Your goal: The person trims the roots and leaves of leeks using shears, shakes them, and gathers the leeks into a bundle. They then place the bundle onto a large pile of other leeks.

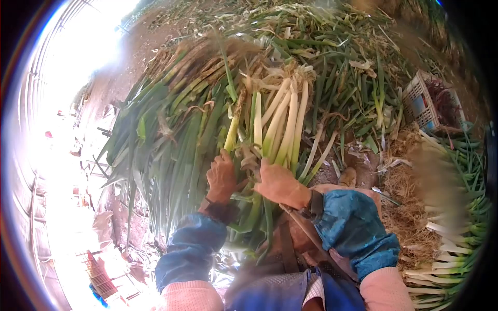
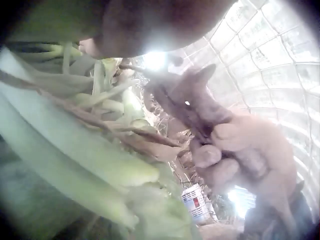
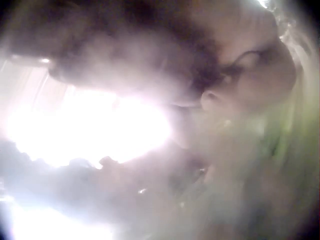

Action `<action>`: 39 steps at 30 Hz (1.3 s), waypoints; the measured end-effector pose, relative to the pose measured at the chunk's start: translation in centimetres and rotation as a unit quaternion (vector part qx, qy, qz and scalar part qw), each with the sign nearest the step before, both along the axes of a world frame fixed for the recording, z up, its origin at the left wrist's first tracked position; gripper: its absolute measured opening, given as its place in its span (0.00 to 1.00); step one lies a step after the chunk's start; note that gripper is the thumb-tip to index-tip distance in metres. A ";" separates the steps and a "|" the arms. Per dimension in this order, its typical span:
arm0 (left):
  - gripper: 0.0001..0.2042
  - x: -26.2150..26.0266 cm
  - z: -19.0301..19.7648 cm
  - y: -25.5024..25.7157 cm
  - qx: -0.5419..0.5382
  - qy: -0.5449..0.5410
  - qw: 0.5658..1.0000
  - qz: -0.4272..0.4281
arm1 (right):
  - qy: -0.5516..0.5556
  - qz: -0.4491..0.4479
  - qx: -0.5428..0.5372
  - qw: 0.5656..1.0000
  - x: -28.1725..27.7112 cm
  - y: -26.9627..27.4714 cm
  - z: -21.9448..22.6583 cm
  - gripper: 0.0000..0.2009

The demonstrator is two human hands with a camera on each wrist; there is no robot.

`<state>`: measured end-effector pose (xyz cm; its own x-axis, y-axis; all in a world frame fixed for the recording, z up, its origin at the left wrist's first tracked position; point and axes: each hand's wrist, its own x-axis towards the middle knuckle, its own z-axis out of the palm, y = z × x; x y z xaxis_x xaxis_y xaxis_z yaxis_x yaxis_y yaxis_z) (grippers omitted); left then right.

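In the head view my left hand (image 1: 221,179) has its fingers curled at a yellowish-green green onion stalk (image 1: 232,136) with brown, withered skin at its upper end. Close beside it, my right hand (image 1: 282,185) grips a dark brownish thing (image 2: 185,97), whose kind I cannot tell. The left wrist view shows that hand's fingers curled tightly round it. Just beyond the hands lies a bunch of peeled green onions (image 1: 284,119), white shanks and roots pointing away. Unpeeled green onions (image 1: 176,129) are heaped at left. Blur and glare hide most of the right wrist view.
Loose leaves and trimmings (image 1: 337,52) cover the ground ahead. A white plastic crate (image 1: 421,101) stands at far right. Along the right side lies a row of green onions (image 1: 454,259) with white shanks, roots turned inward. A brown strip (image 1: 306,228) runs below the right hand.
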<state>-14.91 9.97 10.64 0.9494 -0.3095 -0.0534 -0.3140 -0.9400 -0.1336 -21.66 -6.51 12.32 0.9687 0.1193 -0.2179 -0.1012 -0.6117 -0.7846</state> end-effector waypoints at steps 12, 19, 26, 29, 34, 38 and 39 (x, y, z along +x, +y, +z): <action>0.24 3.0 -1.8 3.0 -0.427 0.218 0.875 0.065 | 0.003 0.004 -0.035 0.999 -0.9 -0.1 -0.3 0.22; 0.23 1.5 0.1 1.9 -0.123 0.121 0.982 0.075 | -0.004 0.011 -0.024 1.000 -1.2 0.0 -0.4 0.20; 0.19 -4.4 3.0 0.8 -0.117 0.163 0.974 0.102 | 0.008 -0.004 -0.048 0.999 0.6 -0.3 -1.0 0.19; 0.24 -5.9 2.9 1.4 -0.141 0.192 0.965 0.114 | -0.012 -0.055 -0.042 0.998 1.1 0.3 -2.5 0.19; 0.29 -6.9 2.7 1.7 -0.125 0.169 0.972 0.109 | -0.006 -0.028 -0.038 0.999 1.1 -0.8 -2.0 0.21; 0.27 -7.7 4.6 0.9 -0.172 0.150 0.968 0.102 | -0.031 -0.045 -0.065 0.996 1.0 -0.9 -1.8 0.22; 0.26 -7.8 4.7 1.0 -0.201 0.125 0.968 0.087 | -0.032 -0.053 -0.052 0.997 1.2 -1.1 -1.9 0.22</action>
<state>-22.76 10.96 15.35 0.9621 -0.1892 -0.1964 -0.1214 -0.9421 0.3127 -20.44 -7.59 10.38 0.9871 -0.0038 -0.1603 -0.1203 -0.6788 -0.7244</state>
